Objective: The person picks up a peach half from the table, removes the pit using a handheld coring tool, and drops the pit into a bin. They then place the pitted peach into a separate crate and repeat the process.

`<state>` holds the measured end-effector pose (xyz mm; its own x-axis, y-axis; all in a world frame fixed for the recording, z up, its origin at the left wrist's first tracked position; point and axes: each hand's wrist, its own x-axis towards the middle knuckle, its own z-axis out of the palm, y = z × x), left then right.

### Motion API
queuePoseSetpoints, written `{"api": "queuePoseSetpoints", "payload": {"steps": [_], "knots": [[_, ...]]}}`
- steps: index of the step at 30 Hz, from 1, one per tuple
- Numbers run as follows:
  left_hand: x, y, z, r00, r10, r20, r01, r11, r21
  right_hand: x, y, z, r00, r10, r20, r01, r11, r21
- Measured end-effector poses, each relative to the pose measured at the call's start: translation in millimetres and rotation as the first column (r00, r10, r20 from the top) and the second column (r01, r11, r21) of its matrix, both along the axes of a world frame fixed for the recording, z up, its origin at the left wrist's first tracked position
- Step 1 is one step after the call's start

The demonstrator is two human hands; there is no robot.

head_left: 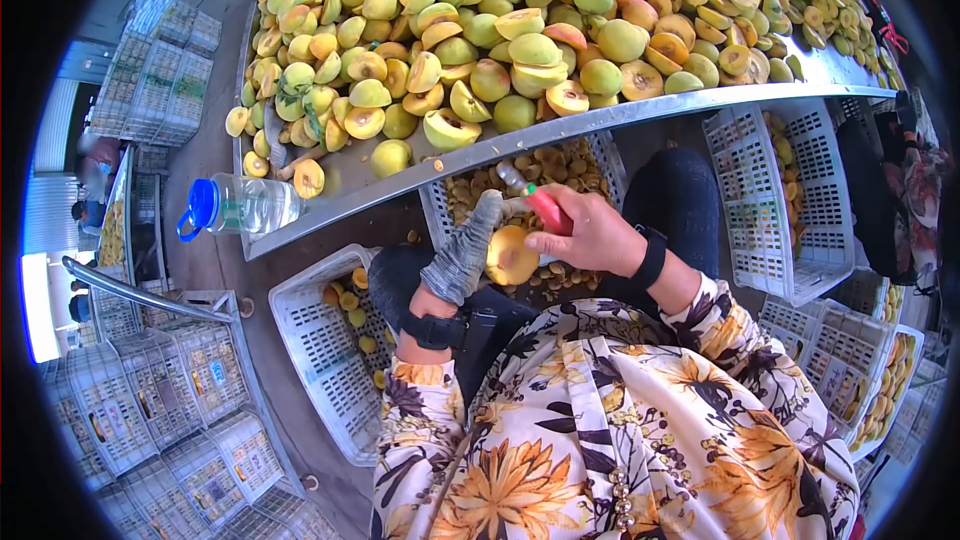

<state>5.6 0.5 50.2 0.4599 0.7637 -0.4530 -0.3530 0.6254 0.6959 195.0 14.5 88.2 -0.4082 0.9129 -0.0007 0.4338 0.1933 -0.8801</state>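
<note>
The left hand (464, 248) had its fingers round a fruit (513, 257) over a crate (608, 162), the right hand's (592, 228) fingers wrapped a tool (548, 210), and pitting seemed underway, next calling for a steady hold.

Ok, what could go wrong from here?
The red-handled tool in the right hand has its metal end close to the gloved left hand; a slip might catch it. The peach half between the hands could drop. The blue-capped bottle at the table's corner might get knocked off.
</note>
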Motion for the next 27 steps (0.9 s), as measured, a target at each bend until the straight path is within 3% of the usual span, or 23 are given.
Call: {"api": "queuePoseSetpoints", "payload": {"steps": [2,3,4,6,7,10,11,12,13,14,16,17,18,19,20,22,24,25,27], "knots": [[6,-2,12,0.972,0.110,-0.206,-0.085,0.988,0.127,0,2,-4,0.966,0.238,-0.098,-0.238,0.971,0.012],[12,-3,17,0.963,0.218,-0.160,-0.216,0.976,0.032,-3,2,-18,0.963,0.228,-0.141,-0.214,0.971,0.107],[6,-2,19,0.963,0.216,-0.163,-0.213,0.976,0.037,-5,4,-16,0.963,0.226,-0.144,-0.211,0.971,0.112],[-11,-4,25,0.983,0.178,-0.035,-0.175,0.981,0.079,-8,9,-9,0.960,-0.025,-0.280,-0.054,0.962,-0.269],[-5,-8,24,0.954,0.292,-0.061,-0.276,0.942,0.190,-10,13,-9,0.912,-0.179,-0.368,-0.035,0.862,-0.505],[15,-17,13,0.828,0.485,-0.280,-0.320,0.820,0.475,-18,13,-8,0.789,-0.438,-0.431,0.018,0.718,-0.696],[20,-17,4,0.828,0.486,-0.280,-0.321,0.820,0.475,-25,10,-8,0.781,-0.457,-0.427,0.024,0.704,-0.710],[23,-15,-9,0.785,0.586,-0.201,-0.466,0.772,0.432,-31,4,-8,0.772,-0.475,-0.422,0.030,0.691,-0.723],[24,-13,-20,0.723,0.679,-0.127,-0.598,0.707,0.377,-33,-2,-14,0.774,-0.436,-0.460,-0.037,0.693,-0.720],[21,-10,-27,0.722,0.680,-0.127,-0.599,0.707,0.377,-34,-6,-8,0.805,-0.378,-0.457,-0.084,0.690,-0.719],[11,-6,-29,0.660,0.751,-0.002,-0.751,0.660,0.003,-34,-14,-7,0.942,-0.211,-0.259,0.039,0.838,-0.544],[6,-9,-24,0.688,0.724,-0.049,-0.725,0.684,-0.074,-32,-16,-11,0.942,-0.210,-0.260,0.036,0.837,-0.545],[7,-9,-20,0.686,0.725,-0.051,-0.727,0.683,-0.074,-28,-18,-18,0.981,-0.105,-0.164,0.073,0.979,-0.189],[8,-8,-16,0.661,0.750,-0.026,-0.749,0.657,-0.086,-26,-19,-19,0.999,-0.044,-0.032,0.050,0.979,0.196],[10,-8,-15,0.636,0.772,0.000,-0.768,0.632,-0.099,-25,-22,-18,0.998,-0.045,-0.032,0.050,0.979,0.195],[8,-9,-34,0.666,0.746,-0.018,-0.745,0.664,-0.057,-21,-26,-12,0.991,0.022,0.130,-0.020,1.000,-0.010],[12,-10,-48,0.666,0.744,-0.050,-0.742,0.668,0.060,-19,-30,-18,0.987,0.040,0.157,-0.044,0.999,0.020],[21,-12,-21,0.709,0.700,-0.085,-0.689,0.714,0.127,-19,-32,-20,0.981,0.054,0.187,-0.054,0.999,-0.004],[30,-11,-10,0.705,0.699,-0.115,-0.681,0.714,0.163,-17,-33,-21,0.974,0.070,0.217,-0.065,0.997,-0.029]]}}
